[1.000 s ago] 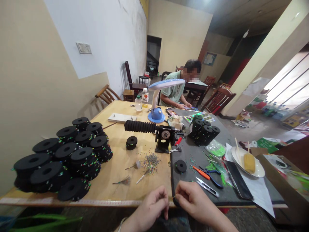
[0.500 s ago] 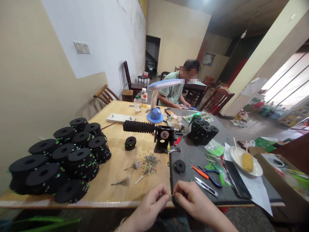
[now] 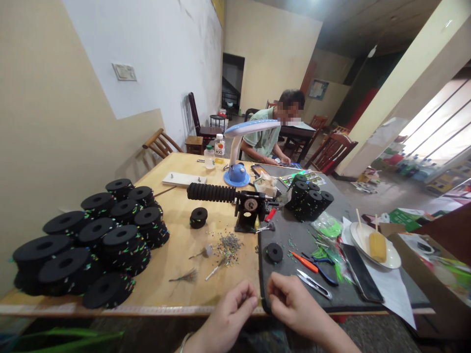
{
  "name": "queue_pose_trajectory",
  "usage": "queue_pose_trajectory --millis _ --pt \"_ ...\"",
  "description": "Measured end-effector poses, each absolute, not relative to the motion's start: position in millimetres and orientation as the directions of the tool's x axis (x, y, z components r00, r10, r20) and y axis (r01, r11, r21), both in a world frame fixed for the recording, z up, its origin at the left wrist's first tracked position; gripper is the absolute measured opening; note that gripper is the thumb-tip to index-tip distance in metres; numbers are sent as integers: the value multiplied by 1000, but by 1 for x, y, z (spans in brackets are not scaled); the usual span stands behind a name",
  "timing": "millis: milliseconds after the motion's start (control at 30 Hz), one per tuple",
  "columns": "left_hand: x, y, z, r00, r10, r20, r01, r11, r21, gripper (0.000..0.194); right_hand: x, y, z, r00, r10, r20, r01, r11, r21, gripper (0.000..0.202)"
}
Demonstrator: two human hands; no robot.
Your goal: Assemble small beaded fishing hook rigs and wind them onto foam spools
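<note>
Low at the table's front edge, my left hand (image 3: 235, 311) is closed in a pinch, thumb against curled fingers. My right hand (image 3: 289, 299) faces it, pinched the same way over the edge of the dark mat (image 3: 353, 304). Between the fingertips is a small gap; whatever they hold is too fine to make out. Ahead of my hands lie a pile of tiny beads (image 3: 228, 245), a bundle of thin wires (image 3: 186, 276) and a black foam spool (image 3: 274, 252). To the right are thread snips (image 3: 314, 284), an orange-handled tool (image 3: 304, 262) and blue pliers (image 3: 324, 270).
Stacks of black foam spools (image 3: 99, 245) fill the left side. A winding device (image 3: 246, 208) with a foam roll stands mid-table, a blue lamp (image 3: 236, 174) behind it. At right are a phone (image 3: 362, 272) and a plate (image 3: 393, 260) with corn. Across the table sits a person (image 3: 263, 137).
My right hand has shifted slightly up and to the right, widening the gap between my fingertips. My left hand stays nearly in place.
</note>
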State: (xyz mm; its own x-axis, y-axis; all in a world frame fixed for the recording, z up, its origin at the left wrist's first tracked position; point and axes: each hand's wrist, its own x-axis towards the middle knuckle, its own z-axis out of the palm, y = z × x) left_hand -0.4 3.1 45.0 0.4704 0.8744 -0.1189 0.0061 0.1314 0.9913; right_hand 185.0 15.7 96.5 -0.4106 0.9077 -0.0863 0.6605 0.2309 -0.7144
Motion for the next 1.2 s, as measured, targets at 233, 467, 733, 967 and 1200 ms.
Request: queue_pose_trajectory --millis 233,467,733,967,1200 --pt "0 6 40 456 882 -120 13 128 992 31 188 15 98 -421 900 -113 642 208 -738 12" --pt "1 5 46 476 873 -107 26 107 994 27 184 18 99 -445 888 -118 692 257 -674 10" --pt "1 6 49 473 872 -127 52 116 992 28 189 17 96 -433 896 -96 679 254 -689 12" --pt "3 5 48 477 868 -137 20 145 989 33 188 17 94 -437 892 -113 708 264 -655 12" --pt "6 4 43 484 863 -146 10 161 987 30 186 16 86 -437 898 -52 711 310 -631 14"
